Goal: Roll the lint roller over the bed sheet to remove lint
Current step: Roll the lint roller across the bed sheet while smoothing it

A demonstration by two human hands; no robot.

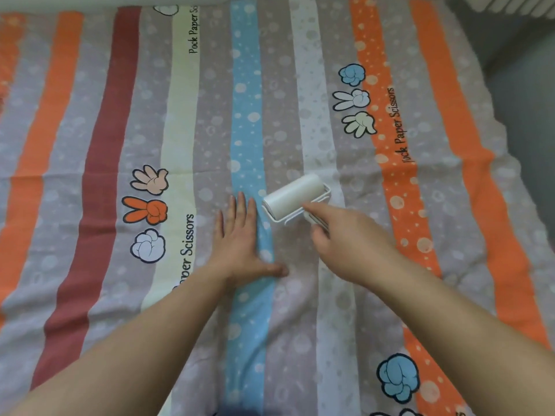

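Grey fabric bed sheet (90, 130), striped orange, red and blue: my left grip (240, 238) lies flat on it, fingers straight. Just right, my right grip (345, 244) clasps the white cylindrical lint roller (294, 195) by its handle, drum on the sheet.

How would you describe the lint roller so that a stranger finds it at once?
On the striped bed sheet, follow the light blue stripe down to the left hand flat on it. Just right of its fingers sits the lint roller, its handle gripped by the right hand. It is the only plain white cylinder; the rest is flat printed cloth.
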